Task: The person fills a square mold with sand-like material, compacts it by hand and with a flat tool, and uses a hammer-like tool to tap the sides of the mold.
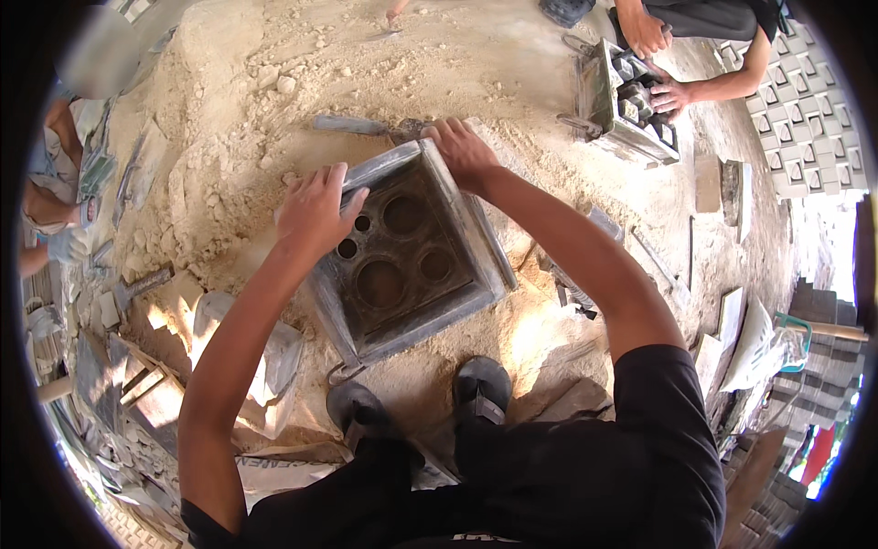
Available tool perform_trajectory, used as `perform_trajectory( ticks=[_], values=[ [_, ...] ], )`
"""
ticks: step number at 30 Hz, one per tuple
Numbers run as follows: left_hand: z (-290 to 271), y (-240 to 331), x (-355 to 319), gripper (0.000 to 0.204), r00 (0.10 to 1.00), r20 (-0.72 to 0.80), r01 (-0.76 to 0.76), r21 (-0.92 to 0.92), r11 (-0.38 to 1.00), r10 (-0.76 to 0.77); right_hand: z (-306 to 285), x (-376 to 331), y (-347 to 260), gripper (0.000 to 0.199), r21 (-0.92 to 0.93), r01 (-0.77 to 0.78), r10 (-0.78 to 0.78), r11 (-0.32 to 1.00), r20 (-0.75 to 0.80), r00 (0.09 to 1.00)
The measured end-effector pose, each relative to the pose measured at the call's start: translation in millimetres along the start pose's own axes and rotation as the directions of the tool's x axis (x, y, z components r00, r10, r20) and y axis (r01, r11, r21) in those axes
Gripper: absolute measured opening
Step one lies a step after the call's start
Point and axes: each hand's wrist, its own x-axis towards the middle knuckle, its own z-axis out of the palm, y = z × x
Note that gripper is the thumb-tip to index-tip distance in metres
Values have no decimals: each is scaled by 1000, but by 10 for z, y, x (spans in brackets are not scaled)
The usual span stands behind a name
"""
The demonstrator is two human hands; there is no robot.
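A square, dusty grey metal mould frame (pixel 427 334) sits tilted at an angle on the sandy ground before my feet. Its dark inner plate (pixel 404 322) has two large round shapes and several smaller ones. My left hand (pixel 315 212) grips the frame's far-left edge, thumb over the rim, the other fingers outside. At the far-right corner my right hand (pixel 464 156) is wrapped over the rim, its fingertips partly hidden. Just beyond the frame lies a flat metal trowel-like tool (pixel 350 124).
Loose pale sand (pixel 229 119) spreads beyond the frame. At the far right a co-worker's hands (pixel 672 96) rest on dark blocks in a metal box (pixel 599 91). Another person crouches at the left. Patterned tiles (pixel 805 110), a white sack (pixel 754 357) and broken slabs (pixel 572 400) lie around.
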Motion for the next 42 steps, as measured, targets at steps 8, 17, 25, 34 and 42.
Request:
perform_trajectory(
  ticks=[8, 17, 25, 34, 42],
  values=[
    [-33, -10, -10, 53, 998, 58, 10, -28, 1000, -9, -162, 265, 125, 27, 117, -71, 37, 991, 266, 963],
    [-36, -11, -13, 52, 998, 68, 4, -23, 1000, -2, -181, 497, 214, 31, 86, 95, -125, 992, 491, 862],
    [-68, -8, -2, 50, 997, 81, 9, -62, 998, -4, -116, 327, 132, 23, 173, 12, -52, 985, 229, 972],
    [-77, -12, 0, 50, 995, 102, 27, -69, 997, -20, -65, 182, 93, 22, 116, -3, -8, 993, 96, 995],
    [-96, -18, -12, 50, 993, 117, 46, -125, 991, -31, -190, 310, 163, 23, 82, 107, -125, 991, 268, 955]
  ],
)
